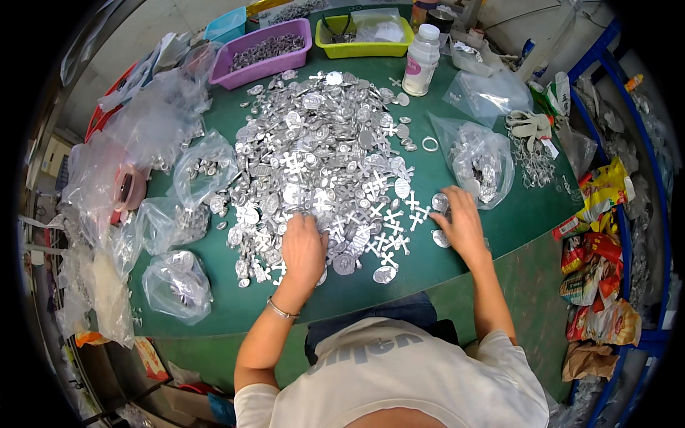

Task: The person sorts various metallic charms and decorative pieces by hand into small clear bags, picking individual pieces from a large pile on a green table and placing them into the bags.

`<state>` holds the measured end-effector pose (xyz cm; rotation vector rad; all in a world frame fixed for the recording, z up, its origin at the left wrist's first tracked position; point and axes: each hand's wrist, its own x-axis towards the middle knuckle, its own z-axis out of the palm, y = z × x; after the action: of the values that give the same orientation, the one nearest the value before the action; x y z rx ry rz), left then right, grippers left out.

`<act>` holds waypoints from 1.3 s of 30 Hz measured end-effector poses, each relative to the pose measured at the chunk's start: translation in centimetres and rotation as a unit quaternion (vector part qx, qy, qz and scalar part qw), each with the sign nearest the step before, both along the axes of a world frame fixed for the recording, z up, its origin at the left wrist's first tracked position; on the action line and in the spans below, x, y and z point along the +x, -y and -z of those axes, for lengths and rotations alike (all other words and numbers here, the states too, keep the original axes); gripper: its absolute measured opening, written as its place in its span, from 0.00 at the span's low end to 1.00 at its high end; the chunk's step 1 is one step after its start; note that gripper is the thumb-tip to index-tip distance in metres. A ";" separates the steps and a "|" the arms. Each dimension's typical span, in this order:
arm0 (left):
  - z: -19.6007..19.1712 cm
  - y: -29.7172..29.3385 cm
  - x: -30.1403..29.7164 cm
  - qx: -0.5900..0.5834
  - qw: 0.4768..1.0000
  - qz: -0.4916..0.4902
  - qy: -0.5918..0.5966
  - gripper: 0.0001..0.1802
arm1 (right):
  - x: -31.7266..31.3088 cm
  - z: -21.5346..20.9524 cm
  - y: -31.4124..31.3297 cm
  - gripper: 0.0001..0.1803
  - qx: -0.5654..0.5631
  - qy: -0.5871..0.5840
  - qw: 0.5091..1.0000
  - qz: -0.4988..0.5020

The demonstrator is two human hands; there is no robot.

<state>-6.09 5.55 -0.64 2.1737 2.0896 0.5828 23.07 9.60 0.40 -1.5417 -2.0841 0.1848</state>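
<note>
- Your left hand (303,246) lies palm down on the near edge of the big heap of small silvery metal medals and crosses (321,157), fingers spread flat over the pieces; whether anything is pinched under it you cannot tell.
- A thin metal bangle (280,311) sits on that wrist.
- Your right hand (462,227) rests on the green table top (514,214) at the right fringe of the heap, fingers loosely curled, its fingertips touching a round silvery medal (439,202); whether it grips the medal is hidden.
- Another oval silvery medal (441,238) lies just beside the heel of that hand.
- A loose scatter of silvery cross-shaped pieces (389,235) lies between your two hands.
- A clear plastic bag holding sorted silvery pieces (478,162) lies just beyond your right hand.
- A single metal ring (429,144) lies on the table between the heap and that bag.
- A white plastic bottle with a pink label (421,60) stands upright at the far side of the heap.
- A purple plastic tray filled with metal parts (265,51) and a yellow-green plastic tray (362,37) sit along the far edge.
- Several clear plastic bags with silvery pieces (177,284) lie to the left of your left hand.
</note>
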 end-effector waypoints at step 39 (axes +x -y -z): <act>-1.7 4.6 3.7 -0.175 0.878 0.161 0.416 0.11 | 1.8 -0.4 7.6 0.30 -0.123 -0.025 0.990 -0.063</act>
<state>-2.38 0.92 1.07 1.5823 1.2311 0.8237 24.90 2.03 0.77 -1.5247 -2.1845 0.5400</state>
